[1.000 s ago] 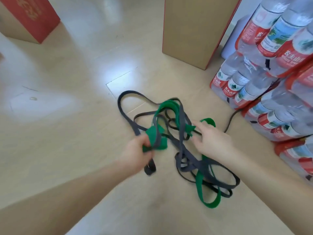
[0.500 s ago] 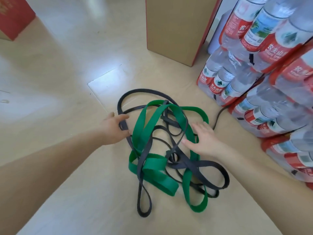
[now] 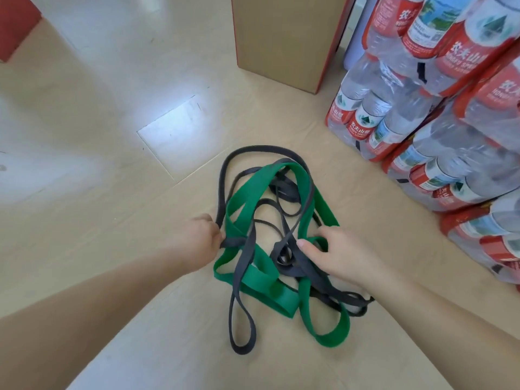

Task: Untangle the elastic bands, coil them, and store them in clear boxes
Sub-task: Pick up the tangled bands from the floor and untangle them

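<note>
A tangle of elastic bands lies on the pale floor in the head view. The wide green band [image 3: 253,280] loops through thinner dark grey bands [image 3: 240,280] that cross over and under it. My left hand [image 3: 197,243] is at the tangle's left edge and pinches a dark grey band where it crosses the green one. My right hand [image 3: 334,254] rests on the tangle's right side, fingers spread over the green and grey bands. No clear box is in view.
A tall cardboard box [image 3: 284,38] stands behind the tangle. Shrink-wrapped packs of water bottles [image 3: 439,114] are stacked along the right. A red box corner [image 3: 14,26] shows at the top left. Open floor [image 3: 98,164] stretches to the left.
The tangle has been laid flat on the floor. My left hand has closed on a grey band at the left edge, and my right hand has shifted lower onto the right side.
</note>
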